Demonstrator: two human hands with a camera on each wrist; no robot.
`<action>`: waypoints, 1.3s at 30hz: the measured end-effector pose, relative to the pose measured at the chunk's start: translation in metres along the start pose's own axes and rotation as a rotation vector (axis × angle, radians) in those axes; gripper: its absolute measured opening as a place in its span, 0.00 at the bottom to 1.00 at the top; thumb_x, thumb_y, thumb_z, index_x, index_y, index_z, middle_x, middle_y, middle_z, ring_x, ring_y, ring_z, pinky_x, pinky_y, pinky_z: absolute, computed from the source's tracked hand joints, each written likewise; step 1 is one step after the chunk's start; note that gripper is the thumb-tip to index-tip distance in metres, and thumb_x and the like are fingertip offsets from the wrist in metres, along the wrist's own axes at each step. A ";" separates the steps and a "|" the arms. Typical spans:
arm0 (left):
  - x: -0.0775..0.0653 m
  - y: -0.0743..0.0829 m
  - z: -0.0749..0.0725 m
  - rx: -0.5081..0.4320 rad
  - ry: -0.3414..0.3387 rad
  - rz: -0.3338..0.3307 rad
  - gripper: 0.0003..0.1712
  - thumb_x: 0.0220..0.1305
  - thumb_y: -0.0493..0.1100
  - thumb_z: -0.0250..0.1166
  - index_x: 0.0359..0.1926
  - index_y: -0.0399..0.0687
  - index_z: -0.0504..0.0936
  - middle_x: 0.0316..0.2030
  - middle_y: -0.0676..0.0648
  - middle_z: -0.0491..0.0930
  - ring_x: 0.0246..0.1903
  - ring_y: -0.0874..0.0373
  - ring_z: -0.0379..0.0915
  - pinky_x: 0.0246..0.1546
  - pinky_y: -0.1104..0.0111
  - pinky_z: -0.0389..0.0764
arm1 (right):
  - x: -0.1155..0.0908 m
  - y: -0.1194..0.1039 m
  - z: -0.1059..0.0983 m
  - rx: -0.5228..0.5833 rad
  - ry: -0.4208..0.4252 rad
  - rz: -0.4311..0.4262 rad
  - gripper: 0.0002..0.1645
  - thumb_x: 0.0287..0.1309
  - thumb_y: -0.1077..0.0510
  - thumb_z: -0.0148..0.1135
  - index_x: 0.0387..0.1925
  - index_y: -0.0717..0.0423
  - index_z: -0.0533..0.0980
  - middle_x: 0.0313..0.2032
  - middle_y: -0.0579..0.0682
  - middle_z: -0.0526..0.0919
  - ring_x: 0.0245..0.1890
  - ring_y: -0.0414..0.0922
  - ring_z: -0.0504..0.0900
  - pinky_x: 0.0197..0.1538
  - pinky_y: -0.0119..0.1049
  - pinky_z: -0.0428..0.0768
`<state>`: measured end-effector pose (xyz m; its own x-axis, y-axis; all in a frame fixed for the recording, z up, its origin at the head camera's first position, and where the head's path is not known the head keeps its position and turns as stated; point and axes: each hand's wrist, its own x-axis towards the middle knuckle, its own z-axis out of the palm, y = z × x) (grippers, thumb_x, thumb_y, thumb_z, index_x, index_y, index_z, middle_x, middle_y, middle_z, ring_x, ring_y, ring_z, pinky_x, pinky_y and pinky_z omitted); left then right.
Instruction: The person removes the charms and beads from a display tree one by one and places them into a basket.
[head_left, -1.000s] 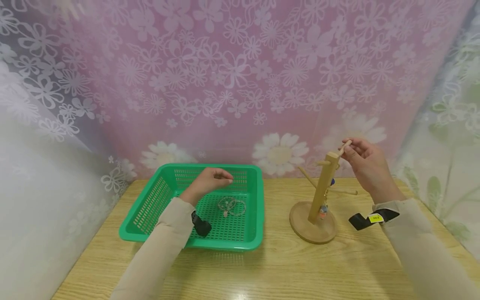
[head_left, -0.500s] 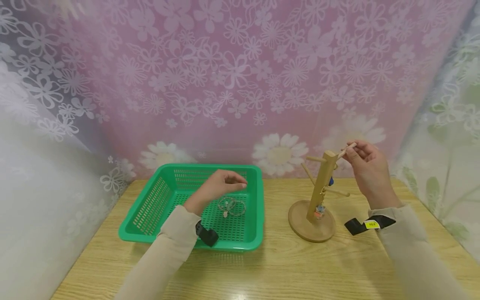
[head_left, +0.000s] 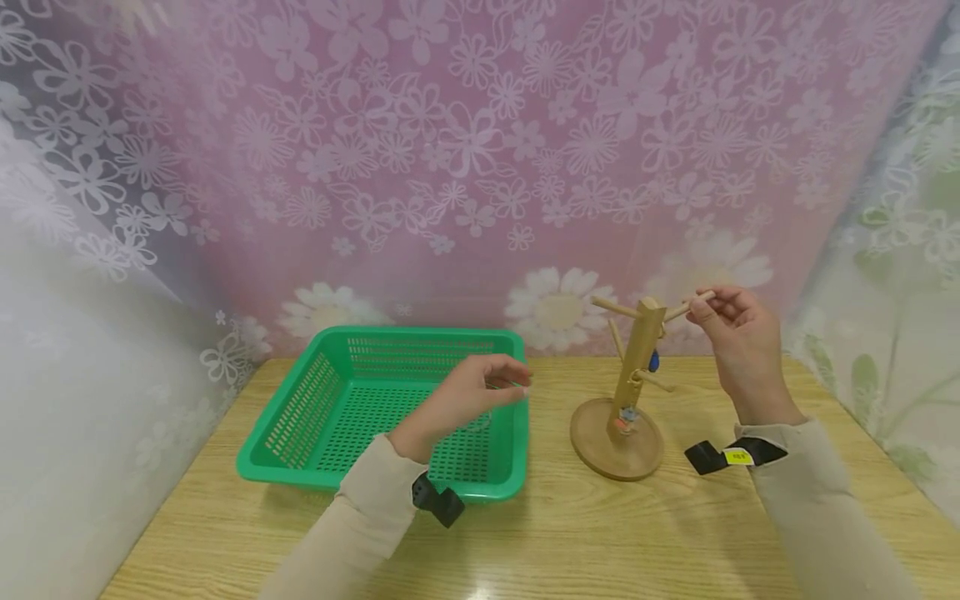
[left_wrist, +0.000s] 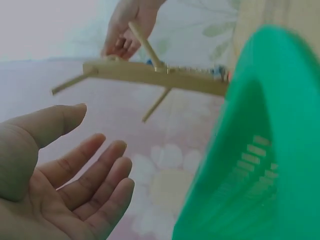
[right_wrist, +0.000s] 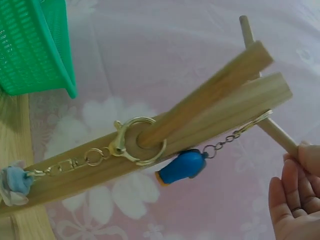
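Observation:
A wooden peg stand (head_left: 636,358) with a round base stands right of the green plastic basket (head_left: 258,450). My right hand (head_left: 746,350) pinches the end of one upper peg (right_wrist: 280,136) between thumb and fingers. From that peg hangs a keychain with a blue charm (right_wrist: 182,166). A second keychain, its gold ring (right_wrist: 142,159) around a lower peg, carries a pale blue charm (right_wrist: 17,180). My left hand (head_left: 468,400) is over the basket's right side, holding nothing, its fingers loosely extended in the left wrist view. It mostly hides a clear bracelet (head_left: 480,427) inside the basket.
Both stand and basket rest on a light wooden table (head_left: 555,533). Behind it hangs a pink flowered curtain (head_left: 465,208), with pale floral sheets at both sides. Several pegs stick out of the post in different directions.
The stand has turned, its upper free peg swinging left, and has shifted slightly left. My left hand has moved right, from mid-basket to its right rim. My right hand keeps its pinch.

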<state>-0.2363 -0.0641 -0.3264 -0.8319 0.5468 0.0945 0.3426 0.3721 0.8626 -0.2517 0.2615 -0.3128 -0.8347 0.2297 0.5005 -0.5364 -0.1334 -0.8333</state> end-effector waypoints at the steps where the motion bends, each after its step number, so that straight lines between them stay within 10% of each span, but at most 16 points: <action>1: -0.001 0.002 0.004 -0.015 -0.001 -0.008 0.17 0.64 0.46 0.62 0.53 0.51 0.78 0.49 0.51 0.79 0.47 0.58 0.74 0.48 0.64 0.75 | 0.000 -0.001 0.000 0.009 -0.006 0.007 0.06 0.57 0.68 0.61 0.38 0.61 0.75 0.33 0.46 0.81 0.32 0.37 0.80 0.38 0.22 0.79; 19: -0.009 0.025 0.093 -0.158 -0.022 -0.055 0.38 0.62 0.47 0.65 0.70 0.52 0.60 0.64 0.51 0.66 0.61 0.53 0.65 0.55 0.66 0.72 | 0.001 -0.024 -0.010 -0.080 -0.169 0.194 0.03 0.58 0.66 0.62 0.33 0.57 0.79 0.27 0.44 0.83 0.28 0.37 0.82 0.37 0.24 0.80; 39: 0.017 -0.017 0.165 -0.442 0.284 -0.096 0.32 0.56 0.36 0.66 0.61 0.50 0.66 0.53 0.51 0.70 0.56 0.49 0.67 0.56 0.56 0.71 | -0.017 -0.029 -0.006 -0.114 -0.109 0.171 0.02 0.57 0.67 0.63 0.32 0.59 0.80 0.31 0.43 0.82 0.29 0.39 0.81 0.39 0.24 0.79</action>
<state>-0.1840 0.0625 -0.4216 -0.9569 0.2784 0.0829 0.0936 0.0252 0.9953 -0.2211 0.2672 -0.2989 -0.9239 0.1070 0.3674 -0.3741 -0.0501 -0.9261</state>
